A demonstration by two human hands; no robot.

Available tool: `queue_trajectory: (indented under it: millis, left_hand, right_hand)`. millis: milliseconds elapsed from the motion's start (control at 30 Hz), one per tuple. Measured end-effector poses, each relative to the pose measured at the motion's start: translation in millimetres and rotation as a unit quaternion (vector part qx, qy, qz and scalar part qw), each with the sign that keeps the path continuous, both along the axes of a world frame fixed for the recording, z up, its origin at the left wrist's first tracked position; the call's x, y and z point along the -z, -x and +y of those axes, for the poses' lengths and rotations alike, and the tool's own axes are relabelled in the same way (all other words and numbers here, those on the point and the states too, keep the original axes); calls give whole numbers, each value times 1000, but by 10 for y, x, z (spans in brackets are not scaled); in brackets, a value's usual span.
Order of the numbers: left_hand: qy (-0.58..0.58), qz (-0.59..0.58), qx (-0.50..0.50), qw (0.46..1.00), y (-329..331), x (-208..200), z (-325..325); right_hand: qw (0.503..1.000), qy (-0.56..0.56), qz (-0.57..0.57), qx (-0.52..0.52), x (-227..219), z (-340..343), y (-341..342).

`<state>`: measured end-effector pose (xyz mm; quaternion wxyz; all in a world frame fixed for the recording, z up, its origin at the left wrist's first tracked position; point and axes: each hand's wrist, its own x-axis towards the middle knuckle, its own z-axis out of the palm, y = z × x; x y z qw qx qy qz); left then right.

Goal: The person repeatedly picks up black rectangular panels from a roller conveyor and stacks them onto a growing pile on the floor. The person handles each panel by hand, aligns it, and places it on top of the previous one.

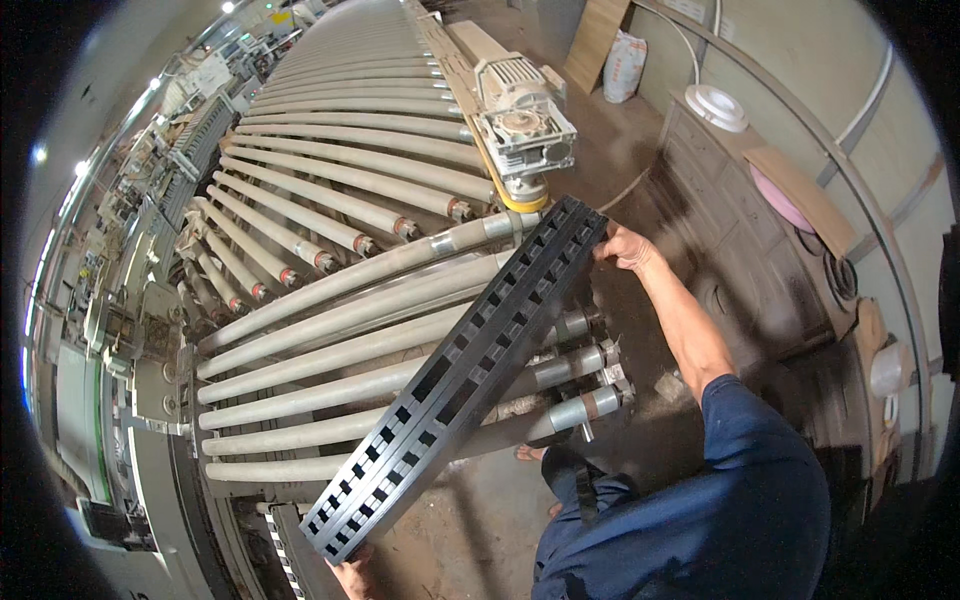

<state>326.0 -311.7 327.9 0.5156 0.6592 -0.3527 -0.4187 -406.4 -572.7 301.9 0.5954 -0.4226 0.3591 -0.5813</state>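
Note:
A long dark bar (452,378) with rows of square slots along it lies at a slant across my view, from lower left to upper right. It looks like two slotted strips side by side. My right hand (627,247) has its fingers closed round the upper, far end. At the lower, near end my left hand (354,577) grips the corner from beneath, with most of its fingers hidden by the bar. Under and behind the bar runs a bed of grey conveyor rollers (330,362); whether the bar touches them I cannot tell.
A motor with a gearbox (525,125) stands beside the conveyor's far right side, above a yellow belt (520,203). Along the right wall are a dusty panelled cabinet (735,225) and a white sack (625,67). Another slotted piece (287,545) sits at the lower left.

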Motion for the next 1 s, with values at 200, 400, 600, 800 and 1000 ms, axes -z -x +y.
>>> queue_trajectory:
  millis: [200, 400, 600, 800, 1000]
  left_hand:
    - [-46, -172, 92, 980, -106, -64, -94]
    - [128, -10, 35, 991, 528, -430, -148]
    - [117, 71, 22, 990, 504, -407, -140]
    - [175, 90, 18, 980, 547, -306, -120]
    - [170, 85, -5, 982, 551, -254, -156]
  right_hand:
    - [992, -44, 107, -45, -157, -15, 124]
    - [1000, 8, -4, 30, -231, -62, -81]
    - [989, -67, -24, 126, -247, -67, -310]
    - [977, -25, 28, 210, -78, -156, -87]
    - [939, 5, 79, 336, -10, -237, -112]
